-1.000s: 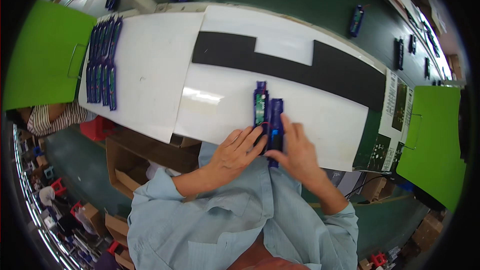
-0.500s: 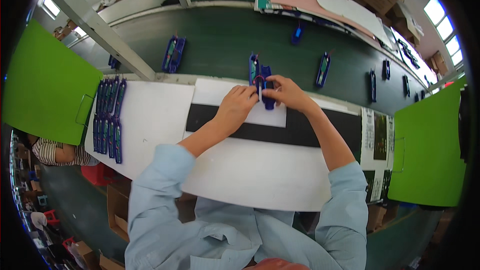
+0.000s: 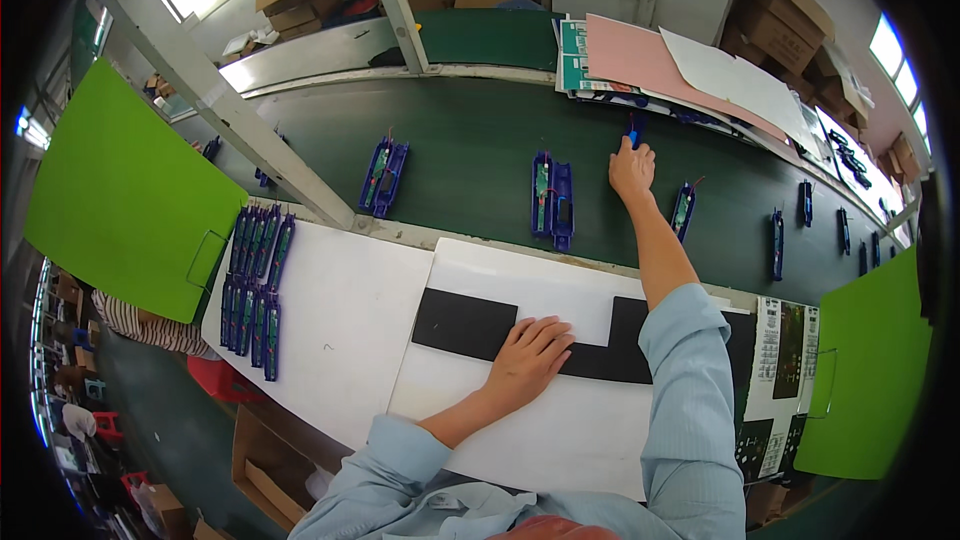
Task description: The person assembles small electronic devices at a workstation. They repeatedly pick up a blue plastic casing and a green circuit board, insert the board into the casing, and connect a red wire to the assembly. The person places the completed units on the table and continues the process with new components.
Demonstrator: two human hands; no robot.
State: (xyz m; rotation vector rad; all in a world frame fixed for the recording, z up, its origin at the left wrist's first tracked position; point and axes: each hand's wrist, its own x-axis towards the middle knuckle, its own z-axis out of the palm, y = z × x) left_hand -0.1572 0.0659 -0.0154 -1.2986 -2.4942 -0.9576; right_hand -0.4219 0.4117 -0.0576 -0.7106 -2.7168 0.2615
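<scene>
At the far side of the green work surface, my right hand (image 3: 632, 172) reaches out with its fingers closed around the near end of a small blue plastic casing (image 3: 634, 128). Most of that casing is hidden by the fingers. My left hand (image 3: 532, 362) lies flat, fingers stretched, across a black mat strip (image 3: 465, 325) and the white board (image 3: 530, 275); it holds nothing. Beyond the left hand, a two-part blue casing (image 3: 553, 202) lies opened on the green surface, a green circuit board in its left half. Another blue casing with a board (image 3: 683, 210) lies beside my right forearm.
Two rows of filled blue casings (image 3: 257, 290) stand at the left of the white table. One more opened casing (image 3: 384, 177) lies far left. Green panels (image 3: 130, 200) flank both sides. A white post (image 3: 240, 120) rises at left; stacked sheets (image 3: 660, 70) lie at the back.
Both hands have left the opened casing, which now lies slightly farther off on the green surface. My right hand went forward to the small blue casing; my left came back onto the mat. The view shifted.
</scene>
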